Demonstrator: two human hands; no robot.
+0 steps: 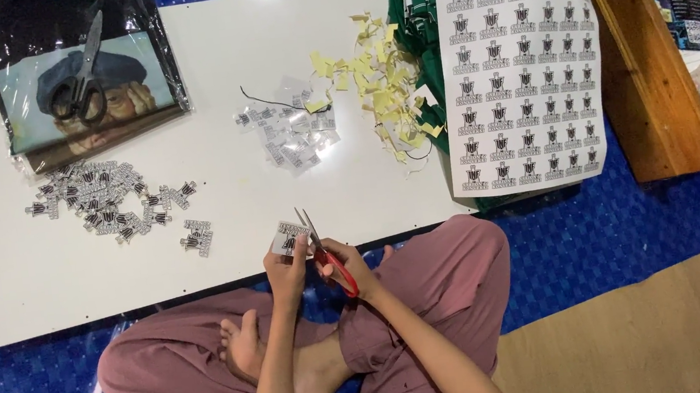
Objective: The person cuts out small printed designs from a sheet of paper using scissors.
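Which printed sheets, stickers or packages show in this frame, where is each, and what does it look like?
Sticker sheet: right of the white board, white with rows of black emblems.
Cut stickers: piled on the board's left, black and white.
Small sticker: held in the left hand, being cut with red-handled scissors.
Bagged garment: top left, clear wrap, portrait print.

Floor covered by a glossy blue patterned plastic sheet (635,234); it catches bright overhead glare. Flat white rectangular board (70,281) lies on it as a low worktop. Brown wooden plank bench (645,84) stands at right. Tan woven mat (665,336) lower right. Lighting even; no walls or windows in view.
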